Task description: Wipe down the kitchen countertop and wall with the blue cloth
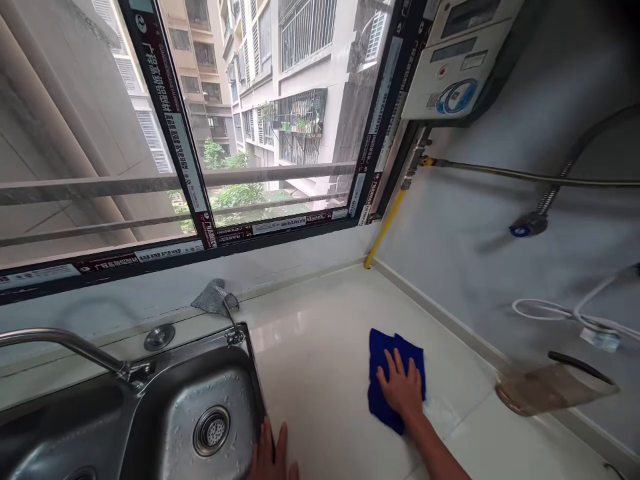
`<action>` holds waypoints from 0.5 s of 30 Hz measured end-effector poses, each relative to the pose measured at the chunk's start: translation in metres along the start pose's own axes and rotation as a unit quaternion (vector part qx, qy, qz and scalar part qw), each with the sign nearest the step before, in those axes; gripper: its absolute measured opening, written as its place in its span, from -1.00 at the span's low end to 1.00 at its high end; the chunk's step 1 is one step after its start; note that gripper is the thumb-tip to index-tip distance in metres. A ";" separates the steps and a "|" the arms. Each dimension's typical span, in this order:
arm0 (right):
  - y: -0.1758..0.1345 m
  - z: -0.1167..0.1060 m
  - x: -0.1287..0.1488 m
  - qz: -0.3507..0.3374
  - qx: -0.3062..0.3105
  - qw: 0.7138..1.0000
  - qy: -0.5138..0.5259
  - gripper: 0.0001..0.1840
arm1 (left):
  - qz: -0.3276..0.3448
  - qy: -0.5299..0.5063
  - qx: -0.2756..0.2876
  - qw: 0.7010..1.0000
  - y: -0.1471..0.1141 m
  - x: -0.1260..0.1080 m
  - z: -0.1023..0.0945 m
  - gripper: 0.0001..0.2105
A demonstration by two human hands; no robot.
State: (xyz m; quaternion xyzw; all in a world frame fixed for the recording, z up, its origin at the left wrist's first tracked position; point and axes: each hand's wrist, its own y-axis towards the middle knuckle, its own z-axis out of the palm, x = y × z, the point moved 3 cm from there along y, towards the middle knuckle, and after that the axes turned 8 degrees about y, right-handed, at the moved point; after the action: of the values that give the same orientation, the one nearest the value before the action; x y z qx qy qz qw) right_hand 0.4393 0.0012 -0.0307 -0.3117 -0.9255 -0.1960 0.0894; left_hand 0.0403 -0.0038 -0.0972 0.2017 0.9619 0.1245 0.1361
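A blue cloth lies spread on the pale countertop, right of the sink. My right hand rests flat on top of it, fingers stretched apart. At the bottom edge of the view, my left hand lies by the right rim of the steel sink. Its fingers are extended and it holds nothing; the rest of the hand is cut off by the frame. Water drops dot the inside of the basin around the drain.
A curved faucet reaches over the double sink. Behind it sit a round drain cover and a grey mesh cloth. A brown translucent pitcher stands at the right wall. A yellow pipe rises in the corner.
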 end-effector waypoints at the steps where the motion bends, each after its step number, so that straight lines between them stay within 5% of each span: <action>1: -0.009 -0.004 -0.015 0.013 -0.013 1.000 0.001 -0.24 | 0.000 -0.006 -0.006 1.000 0.000 -0.001 -0.002 -0.26; 6: -0.071 -0.026 -0.052 0.058 -0.101 0.993 0.013 -0.18 | 0.006 -0.026 -0.013 1.000 0.006 -0.008 -0.022 -0.41; 15: -0.177 -0.048 -0.020 0.041 -0.170 0.985 0.014 -0.28 | 0.006 -0.033 -0.002 0.999 0.012 -0.015 -0.042 -0.46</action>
State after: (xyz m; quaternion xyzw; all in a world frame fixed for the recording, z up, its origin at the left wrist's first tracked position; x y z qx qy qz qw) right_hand 0.3489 -0.1589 -0.0470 -0.3568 -0.8640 -0.3508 0.0564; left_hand 0.0453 -0.0069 -0.0516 0.2117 0.9553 0.1206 0.1674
